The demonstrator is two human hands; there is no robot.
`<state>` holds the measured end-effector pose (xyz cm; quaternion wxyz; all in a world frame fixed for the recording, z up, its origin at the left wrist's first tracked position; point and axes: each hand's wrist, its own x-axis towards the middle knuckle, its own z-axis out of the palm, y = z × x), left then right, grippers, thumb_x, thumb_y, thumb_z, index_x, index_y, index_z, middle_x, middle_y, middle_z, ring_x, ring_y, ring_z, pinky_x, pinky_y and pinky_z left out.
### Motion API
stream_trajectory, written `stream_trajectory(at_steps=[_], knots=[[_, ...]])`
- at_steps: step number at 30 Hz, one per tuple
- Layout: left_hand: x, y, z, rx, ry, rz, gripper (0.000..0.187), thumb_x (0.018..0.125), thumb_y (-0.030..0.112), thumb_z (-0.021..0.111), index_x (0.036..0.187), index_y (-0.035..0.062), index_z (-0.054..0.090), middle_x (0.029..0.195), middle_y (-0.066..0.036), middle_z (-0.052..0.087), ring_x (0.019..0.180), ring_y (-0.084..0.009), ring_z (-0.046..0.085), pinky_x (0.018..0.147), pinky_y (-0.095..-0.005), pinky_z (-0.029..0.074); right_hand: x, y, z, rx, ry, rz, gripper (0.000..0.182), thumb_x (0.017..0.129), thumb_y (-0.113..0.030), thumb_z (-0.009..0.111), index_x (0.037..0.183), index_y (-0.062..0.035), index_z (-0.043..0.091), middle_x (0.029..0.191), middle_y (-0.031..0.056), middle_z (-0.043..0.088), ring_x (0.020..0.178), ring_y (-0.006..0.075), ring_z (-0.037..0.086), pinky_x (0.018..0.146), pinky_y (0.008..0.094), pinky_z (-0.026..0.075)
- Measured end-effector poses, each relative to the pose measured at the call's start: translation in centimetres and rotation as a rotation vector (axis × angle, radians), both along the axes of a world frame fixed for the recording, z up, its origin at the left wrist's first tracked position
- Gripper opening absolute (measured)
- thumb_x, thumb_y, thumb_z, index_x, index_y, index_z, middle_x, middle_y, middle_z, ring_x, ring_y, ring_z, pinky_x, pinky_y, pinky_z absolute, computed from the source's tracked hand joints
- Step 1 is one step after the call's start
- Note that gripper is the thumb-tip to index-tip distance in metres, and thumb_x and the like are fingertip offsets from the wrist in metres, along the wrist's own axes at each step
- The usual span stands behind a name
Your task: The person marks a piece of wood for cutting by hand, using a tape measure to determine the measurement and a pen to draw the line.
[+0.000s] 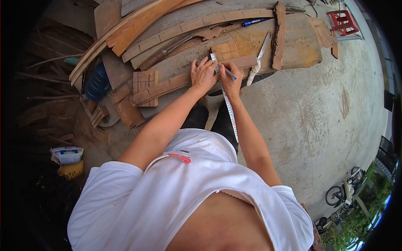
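My left hand (203, 76) presses the white tape measure (229, 109) against a narrow wooden strip (167, 85), its fingers reaching over the strip. The strip has pencil-like marks across it. From the strip, the tape runs down toward my body. My right hand (231, 81) grips a blue-and-white pen (230, 74), just right of the tape. The pen's tip is hidden by my fingers. Beneath the strip lie two marked wooden blocks, the left block (145, 80) and the right block (226, 51). A knife-like blade with a wrapped handle (253, 72) rests at the strip's right end.
A long curved strip with marks (190, 27) lies at the back, with a blue marker (253, 22) nearby. Rough bark-edged wood (278, 37) crosses the plank at right. A red stool (344, 23), a blue water bottle (97, 83) and scrap wood (46, 113) surround the work area.
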<state>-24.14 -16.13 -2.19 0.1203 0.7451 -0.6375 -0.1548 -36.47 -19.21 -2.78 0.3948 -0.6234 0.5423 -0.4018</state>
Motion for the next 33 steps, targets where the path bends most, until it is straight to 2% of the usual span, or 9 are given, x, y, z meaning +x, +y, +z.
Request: stream_trajectory(at_steps=[4,6,10,12,14,21,31,33], knots=[[0.0,0.0,0.0,0.009,0.012,0.003,0.052,0.082,0.031,0.076,0.130,0.0142,0.065,0.132,-0.007,0.065,0.134,-0.0257,0.051,0.116,-0.0546,0.027,-0.5,0.2,0.3,-0.026,0.024,0.025,0.017,0.088,-0.016,0.068,0.088,0.0018,0.068,0.079,0.0184,0.068,0.069,0.0317,0.068,0.065,0.0371,0.052],[-0.1,0.2,0.0,-0.047,0.011,0.010,0.051,0.081,0.031,0.077,0.126,0.0114,0.066,0.123,-0.005,0.067,0.132,-0.0252,0.051,0.115,-0.0570,0.026,-1.3,1.3,0.6,-0.035,0.048,0.049,0.018,0.088,-0.016,0.068,0.088,0.0019,0.068,0.079,0.0186,0.068,0.069,0.0313,0.068,0.065,0.0369,0.052],[-0.1,0.4,0.3,-0.039,0.027,0.015,0.052,0.080,0.030,0.078,0.126,0.0112,0.065,0.123,-0.005,0.067,0.132,-0.0253,0.051,0.115,-0.0567,0.026,-2.0,2.2,0.6,0.017,0.046,0.009,0.018,0.089,-0.015,0.069,0.086,0.0020,0.067,0.077,0.0177,0.068,0.068,0.0285,0.069,0.063,0.0356,0.052],[0.0,0.2,0.5,0.020,0.021,0.008,0.055,0.081,0.032,0.078,0.130,0.0129,0.065,0.133,-0.006,0.065,0.134,-0.0256,0.051,0.116,-0.0541,0.026,-1.8,1.6,0.0,0.023,0.044,0.005,0.018,0.089,-0.015,0.069,0.085,0.0021,0.067,0.075,0.0173,0.068,0.068,0.0276,0.069,0.063,0.0351,0.052],[0.0,0.2,0.6,0.023,0.020,0.010,0.055,0.080,0.032,0.078,0.130,0.0127,0.065,0.132,-0.007,0.065,0.134,-0.0256,0.051,0.117,-0.0540,0.026,-1.7,0.9,-0.7,0.039,0.042,-0.034,0.018,0.088,-0.015,0.070,0.085,0.0021,0.066,0.073,0.0168,0.068,0.067,0.0269,0.069,0.062,0.0349,0.052],[0.0,0.2,0.3,0.006,0.028,-0.001,0.054,0.080,0.032,0.079,0.129,0.0124,0.066,0.130,-0.006,0.066,0.134,-0.0258,0.051,0.116,-0.0546,0.027,-0.8,-0.5,-0.3,-0.006,0.022,-0.030,0.019,0.089,-0.018,0.071,0.086,0.0012,0.068,0.072,0.0168,0.069,0.063,0.0265,0.068,0.062,0.0351,0.051],[0.0,0.1,0.3,0.028,-0.007,-0.004,0.053,0.081,0.032,0.078,0.129,0.0132,0.066,0.132,-0.005,0.065,0.134,-0.0254,0.051,0.116,-0.0555,0.027,-1.1,0.1,-0.3,-0.042,0.051,0.026,0.019,0.088,-0.017,0.069,0.086,0.0012,0.068,0.076,0.0189,0.069,0.068,0.0297,0.070,0.062,0.0366,0.052],[-0.1,0.3,-0.3,-0.083,0.009,0.010,0.051,0.077,0.028,0.080,0.123,0.0115,0.066,0.118,-0.004,0.068,0.131,-0.0258,0.052,0.114,-0.0575,0.027,-1.4,0.2,-0.3,-0.085,0.081,0.028,0.018,0.088,-0.017,0.069,0.086,0.0014,0.068,0.076,0.0190,0.069,0.068,0.0294,0.070,0.062,0.0365,0.053]])
